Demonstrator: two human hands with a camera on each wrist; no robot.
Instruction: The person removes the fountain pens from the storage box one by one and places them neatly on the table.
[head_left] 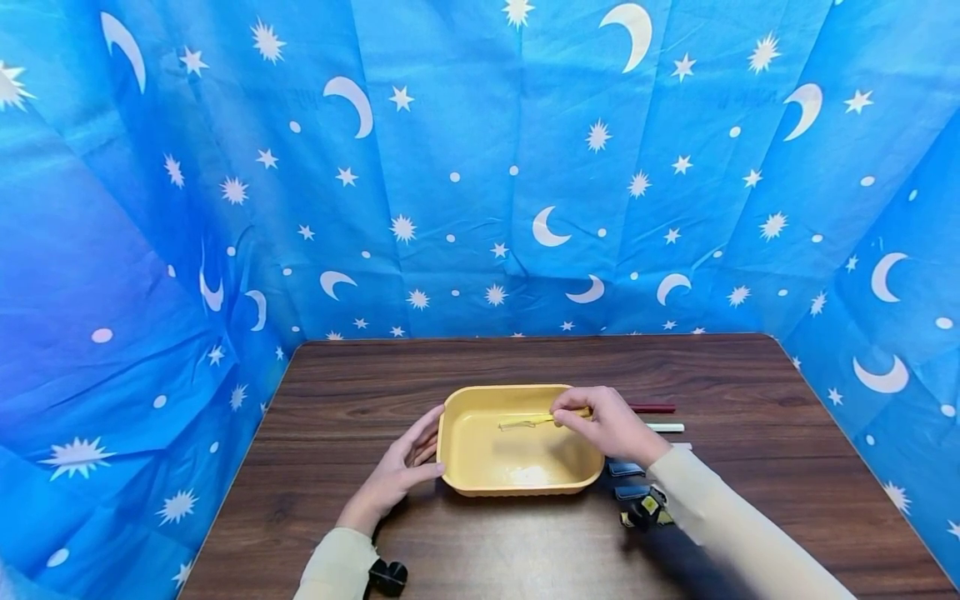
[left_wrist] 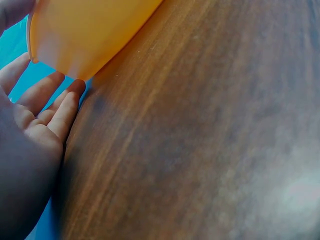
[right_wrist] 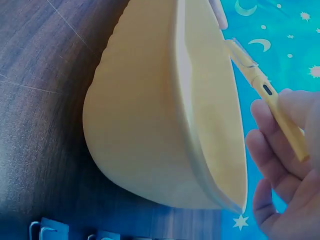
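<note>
A yellow rectangular tub (head_left: 495,485) stands on the wooden table. My left hand (head_left: 401,467) rests against its left end, thumb near the front corner and relaxed fingers further back; in the left wrist view its fingertips (left_wrist: 56,80) are right at the tub's wall. With thumb and fingers my right hand (head_left: 603,423) pinches a yellow pen (head_left: 536,420) with a wire clip, held over the inside of the tub. The right wrist view shows the pen's capped end (right_wrist: 244,57) pointing away from the hand, above the tub's rim.
Right of the tub lie a dark red pen (head_left: 652,408), a white pen (head_left: 666,427) and another white item (head_left: 681,446), partly behind the right arm. Dark binder clips (head_left: 628,469) lie nearer me. A blue curtain (head_left: 480,208) with moons and stars surrounds the table.
</note>
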